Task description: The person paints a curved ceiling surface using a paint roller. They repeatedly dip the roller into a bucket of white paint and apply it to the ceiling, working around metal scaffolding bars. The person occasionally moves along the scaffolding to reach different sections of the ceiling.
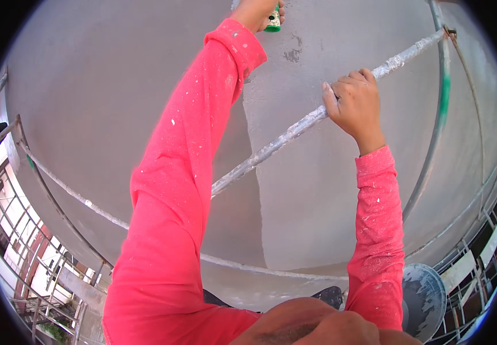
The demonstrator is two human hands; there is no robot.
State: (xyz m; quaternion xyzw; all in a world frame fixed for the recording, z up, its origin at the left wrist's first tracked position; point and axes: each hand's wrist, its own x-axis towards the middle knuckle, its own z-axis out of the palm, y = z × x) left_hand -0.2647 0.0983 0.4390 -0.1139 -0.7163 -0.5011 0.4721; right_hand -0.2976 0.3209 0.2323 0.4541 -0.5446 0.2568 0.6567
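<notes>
Soft daylight spreads evenly across the grey wall [311,218], bright enough to show the crusty texture on the metal pole [283,138], and shadows stay faint. The pink sleeves [170,161] look strongly saturated (a pinkish haze fringes the left one's outer edge). At the lower left, pale patches beyond the scaffolding [81,287] wash out to white. Fisheye distortion bows straight lines near the rim, where detail softens, and black, blue-fringed vignetting swallows the corners.

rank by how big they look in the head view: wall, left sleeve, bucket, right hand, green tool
1. Wall
2. Left sleeve
3. Right hand and bucket: too alike to rank
4. Green tool, visible part only
</notes>
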